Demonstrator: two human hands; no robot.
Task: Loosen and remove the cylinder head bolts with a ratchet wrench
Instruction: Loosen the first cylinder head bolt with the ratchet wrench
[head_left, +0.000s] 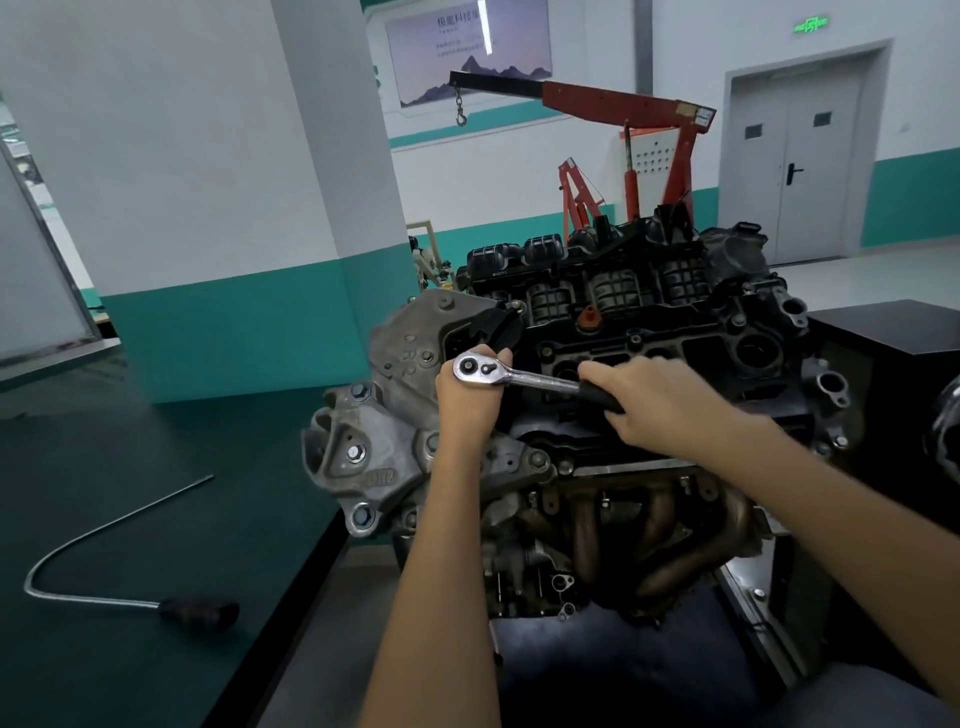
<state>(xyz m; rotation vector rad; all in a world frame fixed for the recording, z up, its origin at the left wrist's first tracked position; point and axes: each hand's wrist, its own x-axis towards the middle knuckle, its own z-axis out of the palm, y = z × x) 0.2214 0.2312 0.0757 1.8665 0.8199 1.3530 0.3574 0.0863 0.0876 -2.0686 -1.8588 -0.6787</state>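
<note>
Chrome ratchet wrench (511, 375) with black handle sits over the near-left top of the dark metal engine (675, 332). Left hand (467, 402) curls around its head; right hand (662, 402) grips the handle.

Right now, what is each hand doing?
Left hand: holding the ratchet wrench at its head.
Right hand: gripping the wrench's black handle.

Dark green bench (130, 441) at left, matte top. One thing on it: a long bent metal rod with a black handle (200, 613), lying flat near the front, handle toward the bench's right edge. Engine (597, 312) stands just beside that edge; its support is hidden.
</note>
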